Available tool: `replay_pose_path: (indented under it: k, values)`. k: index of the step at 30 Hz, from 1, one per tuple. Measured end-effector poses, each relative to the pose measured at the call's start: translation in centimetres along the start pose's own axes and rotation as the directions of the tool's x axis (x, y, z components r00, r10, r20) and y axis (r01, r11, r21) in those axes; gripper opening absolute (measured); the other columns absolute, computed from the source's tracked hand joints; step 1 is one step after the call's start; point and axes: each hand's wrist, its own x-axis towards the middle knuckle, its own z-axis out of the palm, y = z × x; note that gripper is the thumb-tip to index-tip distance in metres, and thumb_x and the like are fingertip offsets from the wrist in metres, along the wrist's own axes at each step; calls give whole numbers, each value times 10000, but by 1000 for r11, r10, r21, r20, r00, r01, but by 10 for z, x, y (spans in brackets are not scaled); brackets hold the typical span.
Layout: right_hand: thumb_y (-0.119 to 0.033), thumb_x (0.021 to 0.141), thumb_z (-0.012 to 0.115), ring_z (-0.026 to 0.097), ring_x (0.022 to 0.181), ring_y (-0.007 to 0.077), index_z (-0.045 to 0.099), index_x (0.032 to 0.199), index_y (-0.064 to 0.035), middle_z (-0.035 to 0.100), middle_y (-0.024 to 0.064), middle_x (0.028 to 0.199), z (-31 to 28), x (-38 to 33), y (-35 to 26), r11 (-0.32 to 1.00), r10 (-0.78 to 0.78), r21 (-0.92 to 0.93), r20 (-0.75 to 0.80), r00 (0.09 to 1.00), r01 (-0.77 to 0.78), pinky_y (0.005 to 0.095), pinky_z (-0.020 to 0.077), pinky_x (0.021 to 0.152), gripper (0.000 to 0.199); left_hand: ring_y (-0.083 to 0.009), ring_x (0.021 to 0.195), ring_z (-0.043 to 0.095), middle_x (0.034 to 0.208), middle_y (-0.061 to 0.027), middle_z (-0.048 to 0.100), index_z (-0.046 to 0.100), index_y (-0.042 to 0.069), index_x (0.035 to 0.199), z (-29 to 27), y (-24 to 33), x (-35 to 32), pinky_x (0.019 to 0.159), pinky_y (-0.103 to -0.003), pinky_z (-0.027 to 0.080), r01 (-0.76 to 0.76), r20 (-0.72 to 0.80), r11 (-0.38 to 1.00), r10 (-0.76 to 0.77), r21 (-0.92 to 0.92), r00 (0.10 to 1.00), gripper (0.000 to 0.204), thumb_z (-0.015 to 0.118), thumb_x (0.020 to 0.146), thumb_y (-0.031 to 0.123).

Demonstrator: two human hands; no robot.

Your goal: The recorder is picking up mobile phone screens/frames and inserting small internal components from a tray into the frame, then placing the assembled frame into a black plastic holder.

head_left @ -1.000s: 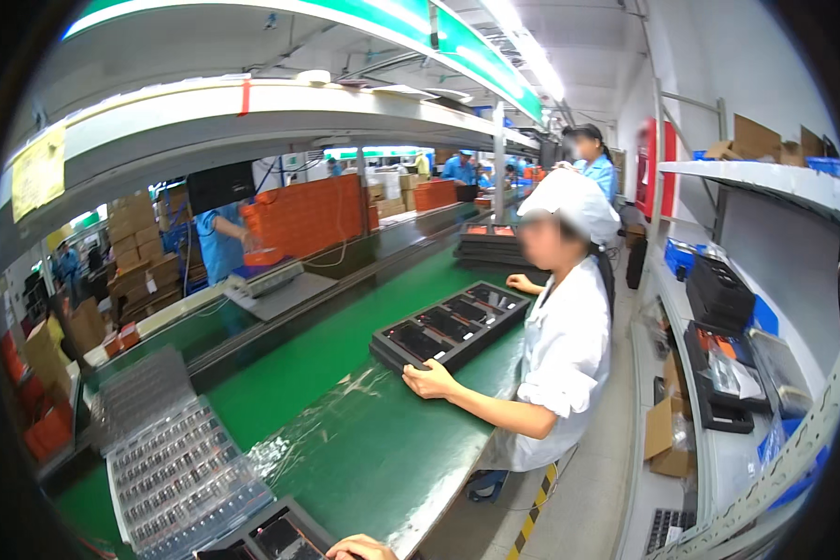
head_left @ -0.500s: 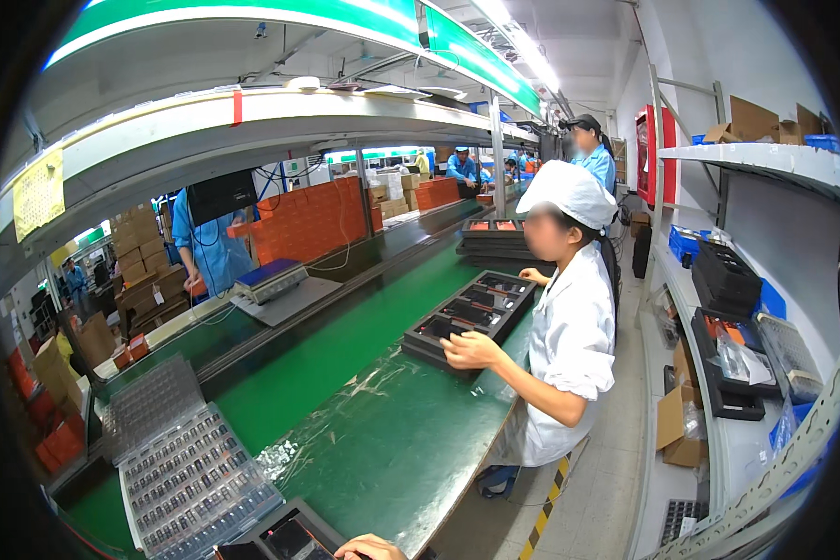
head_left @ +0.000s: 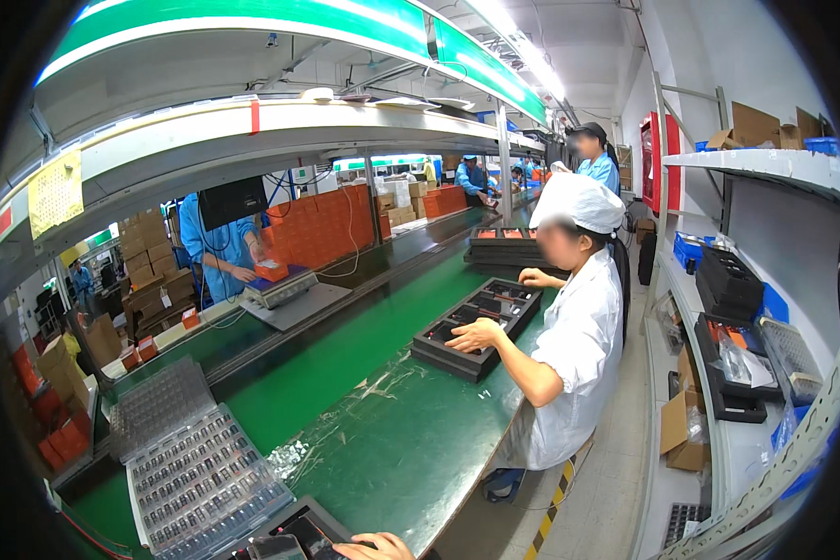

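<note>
At the bottom edge only part of my right hand (head_left: 379,547) shows, its fingers apart and reaching over the right side of a black tray (head_left: 319,511). A dark, flat, screen-like device (head_left: 306,534) with an orange edge lies in that tray, close to my fingertips. Another dark flat piece (head_left: 276,549) sits at the tray's near left; what supports it is cut off by the frame. My left hand is out of view. Left of the tray lies a clear plastic blister tray (head_left: 201,481) with rows of small dark parts.
A co-worker in white (head_left: 574,364) sits ahead on the right, hands at a black compartment tray (head_left: 481,327). Across the green bench (head_left: 383,429), a person in blue (head_left: 217,245) stands by a scale (head_left: 280,289). Shelving (head_left: 667,308) with boxes lines the right side.
The view has shifted slightly. A dark flat piece now shows at the near tray's left. The seated co-worker's near hand has turned more open. Across the bench, the person handles an orange box above the scale.
</note>
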Motion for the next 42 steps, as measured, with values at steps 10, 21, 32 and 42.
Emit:
replay_pose_path:
  k: [10, 21, 32, 42]
  values:
    - [-402, 897, 670, 421, 1336, 447, 382, 1493, -56, 502, 305, 1359, 23, 11, 6, 986, 81, 99, 423, 902, -135, 560, 260, 1139, 747, -235, 949, 712, 1098, -92, 709, 616, 59, 1229, -7, -3, -6, 817, -362, 607, -17, 27, 995, 19, -102, 999, 264, 642, 980, 142]
    - [-126, 897, 516, 641, 998, 501, 350, 1437, -62, 636, 347, 1094, 20, 35, -44, 828, 284, 265, 562, 777, -494, 516, 525, 884, 568, -207, 968, 709, 1132, -100, 702, 607, 25, 1249, -21, -17, -6, 824, -339, 602, -133, 102, 975, 152, -176, 983, 271, 605, 1009, 151]
    - [-60, 983, 583, 450, 1340, 224, 331, 1519, -3, 473, 129, 1454, 32, 16, -49, 244, 377, 788, 459, 804, -565, 342, 343, 1137, 595, -152, 959, 684, 1103, -66, 698, 596, 39, 1249, -23, -32, -1, 807, -310, 587, -265, 83, 944, 286, -196, 955, 308, 599, 1029, 254]
    - [-22, 936, 629, 436, 1341, 216, 348, 1510, -14, 451, 126, 1463, 82, -7, -56, 445, 272, 777, 356, 894, -445, 356, 373, 1113, 639, -131, 933, 683, 1100, -51, 708, 625, 49, 1221, -30, -44, 13, 815, -284, 570, -256, 38, 935, 273, -246, 961, 419, 509, 1054, 416]
